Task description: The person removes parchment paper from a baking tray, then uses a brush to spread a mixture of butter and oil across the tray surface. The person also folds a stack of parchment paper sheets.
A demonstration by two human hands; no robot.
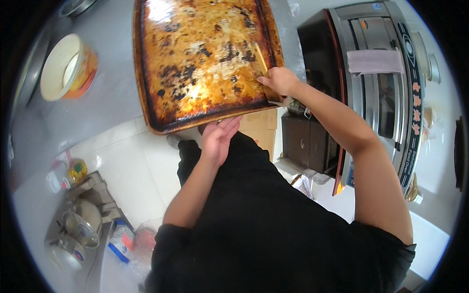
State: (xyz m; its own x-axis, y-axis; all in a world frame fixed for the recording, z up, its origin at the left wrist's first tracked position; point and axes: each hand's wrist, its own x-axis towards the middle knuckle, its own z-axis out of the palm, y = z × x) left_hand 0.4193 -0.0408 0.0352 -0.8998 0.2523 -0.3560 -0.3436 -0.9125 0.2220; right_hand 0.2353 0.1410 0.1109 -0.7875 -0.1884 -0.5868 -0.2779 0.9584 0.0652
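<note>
A large metal baking tray (205, 69), its surface browned and patched with black, lies on the grey worktop and reaches past its near edge. My right hand (280, 82) grips a flat tool with a pale wooden edge (261, 60), perhaps a brush or scraper, over the tray's right side near the front corner. My left hand (221, 137) is palm up at the tray's near rim, fingers extended and fingertips partly hidden beneath it. How firmly it bears the tray cannot be told.
A paper tub (86, 71) stands on the worktop to the left. At right is a steel food oven (373, 84) with a cloth (375, 61) over its handle. A cardboard box (258, 128) sits below the tray. Pots and an oil bottle (77, 171) are at lower left.
</note>
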